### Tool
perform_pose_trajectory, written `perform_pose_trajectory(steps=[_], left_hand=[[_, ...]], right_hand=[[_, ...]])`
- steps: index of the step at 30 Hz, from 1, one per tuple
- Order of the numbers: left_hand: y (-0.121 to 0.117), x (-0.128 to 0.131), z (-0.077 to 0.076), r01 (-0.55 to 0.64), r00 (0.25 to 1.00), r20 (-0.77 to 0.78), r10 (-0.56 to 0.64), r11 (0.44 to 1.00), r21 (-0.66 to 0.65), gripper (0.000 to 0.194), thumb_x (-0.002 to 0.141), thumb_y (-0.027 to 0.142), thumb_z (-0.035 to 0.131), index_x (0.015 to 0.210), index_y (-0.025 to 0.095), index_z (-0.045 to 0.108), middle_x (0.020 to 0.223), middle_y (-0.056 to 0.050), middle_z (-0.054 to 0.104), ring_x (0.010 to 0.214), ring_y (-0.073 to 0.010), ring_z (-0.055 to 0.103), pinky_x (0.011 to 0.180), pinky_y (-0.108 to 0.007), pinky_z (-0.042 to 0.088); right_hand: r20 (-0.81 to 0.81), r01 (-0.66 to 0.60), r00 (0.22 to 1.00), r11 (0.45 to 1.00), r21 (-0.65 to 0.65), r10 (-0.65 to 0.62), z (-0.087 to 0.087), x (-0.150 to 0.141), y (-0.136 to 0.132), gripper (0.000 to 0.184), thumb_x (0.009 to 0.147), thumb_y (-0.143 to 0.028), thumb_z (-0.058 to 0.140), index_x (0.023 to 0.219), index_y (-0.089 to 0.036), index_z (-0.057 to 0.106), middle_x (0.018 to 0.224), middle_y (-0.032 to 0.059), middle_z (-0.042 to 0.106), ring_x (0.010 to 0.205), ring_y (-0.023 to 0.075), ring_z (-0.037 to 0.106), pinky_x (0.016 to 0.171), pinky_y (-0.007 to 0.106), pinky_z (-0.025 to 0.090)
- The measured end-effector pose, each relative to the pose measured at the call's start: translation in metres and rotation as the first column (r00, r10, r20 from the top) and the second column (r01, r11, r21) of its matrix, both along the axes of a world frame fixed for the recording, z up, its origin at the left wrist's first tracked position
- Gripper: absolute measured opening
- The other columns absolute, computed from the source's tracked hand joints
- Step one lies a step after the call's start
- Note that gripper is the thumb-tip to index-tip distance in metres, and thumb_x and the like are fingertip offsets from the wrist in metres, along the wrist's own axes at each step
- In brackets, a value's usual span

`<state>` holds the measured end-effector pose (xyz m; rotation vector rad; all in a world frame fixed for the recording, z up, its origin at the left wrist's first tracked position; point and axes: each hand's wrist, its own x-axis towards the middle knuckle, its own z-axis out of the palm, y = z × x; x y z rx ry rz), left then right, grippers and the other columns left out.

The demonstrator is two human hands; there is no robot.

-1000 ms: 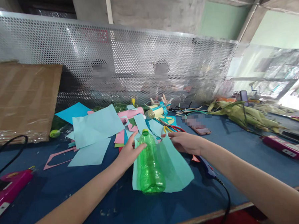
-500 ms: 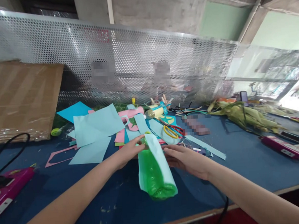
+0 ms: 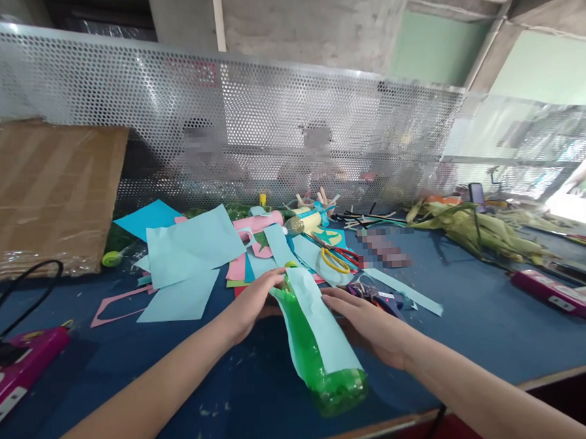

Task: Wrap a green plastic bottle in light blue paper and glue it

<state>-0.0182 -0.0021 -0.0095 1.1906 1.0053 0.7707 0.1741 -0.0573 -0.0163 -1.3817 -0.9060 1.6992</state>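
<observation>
A green plastic bottle (image 3: 340, 394) lies tilted on the table, its base towards me and its yellow-green cap facing away. Light blue paper (image 3: 322, 319) wraps partly around it, leaving a strip of green and the base uncovered. Near the neck, my left hand (image 3: 255, 303) is closed on the bottle and the paper's left edge, some fingers hidden beneath. My right hand (image 3: 364, 317) curls around the other side, fingertips pressing the paper to the bottle; its thumb is hidden. Just beyond lie yellow-and-red-handled scissors (image 3: 335, 260) and a light blue paper strip (image 3: 409, 292).
Light blue sheets (image 3: 193, 247) and coloured scraps cover the table's middle-left. Magenta power strips (image 3: 28, 361) lie at left and right. Corn husks (image 3: 485, 232) are at the far right. A cardboard sheet (image 3: 46, 199) leans against the perforated metal screen (image 3: 268, 116), with people behind.
The paper has been folded over the bottle from the right. The bottle has tipped and turned, its base swinging right. The right hand has come in against it, and a paper strip now shows beyond.
</observation>
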Motion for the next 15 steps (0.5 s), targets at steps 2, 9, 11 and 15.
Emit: perform_pose_trajectory(steps=[2,9,11,15], left_hand=[[-0.002,0.000,0.002,-0.019,1.000,0.004,0.019,1.000,0.001,0.040,0.084,0.032,0.052,0.122,0.021,0.061,0.113,-0.006,0.066,0.104,-0.0237,0.062,0.077,-0.031,0.054],[-0.005,0.002,0.008,-0.015,0.999,0.031,0.015,1.000,0.000,0.043,0.085,0.032,0.051,0.125,0.019,0.059,0.121,-0.008,0.062,0.109,-0.0251,0.060,0.078,-0.032,0.054],[-0.005,0.002,0.009,-0.026,0.999,0.025,0.026,1.000,0.006,0.042,0.086,0.035,0.050,0.125,0.019,0.059,0.123,-0.008,0.061,0.107,-0.0246,0.060,0.076,-0.031,0.055],[-0.007,0.001,0.012,-0.048,0.999,-0.014,0.049,0.998,0.035,0.038,0.086,0.038,0.053,0.118,0.020,0.063,0.118,-0.008,0.061,0.106,-0.0246,0.060,0.075,-0.030,0.055]], right_hand=[[-0.048,0.023,0.999,1.000,-0.013,-0.024,0.002,-0.002,-0.004,0.034,0.090,-0.039,0.061,0.122,-0.027,0.060,0.099,0.0010,0.073,0.083,0.0162,0.069,0.067,0.025,0.052],[-0.023,0.110,0.994,0.993,-0.051,-0.111,0.013,-0.005,-0.012,0.037,0.086,-0.035,0.067,0.121,-0.024,0.061,0.102,0.0034,0.074,0.085,0.0179,0.070,0.069,0.026,0.055],[-0.034,0.134,0.990,0.989,-0.064,-0.136,0.012,-0.005,-0.012,0.039,0.085,-0.034,0.069,0.122,-0.024,0.061,0.102,0.0041,0.075,0.085,0.0188,0.070,0.070,0.027,0.056],[-0.098,0.105,0.989,0.993,-0.059,-0.111,0.005,-0.004,-0.013,0.044,0.082,-0.035,0.072,0.124,-0.026,0.061,0.105,0.0044,0.074,0.088,0.0204,0.070,0.071,0.029,0.057]])
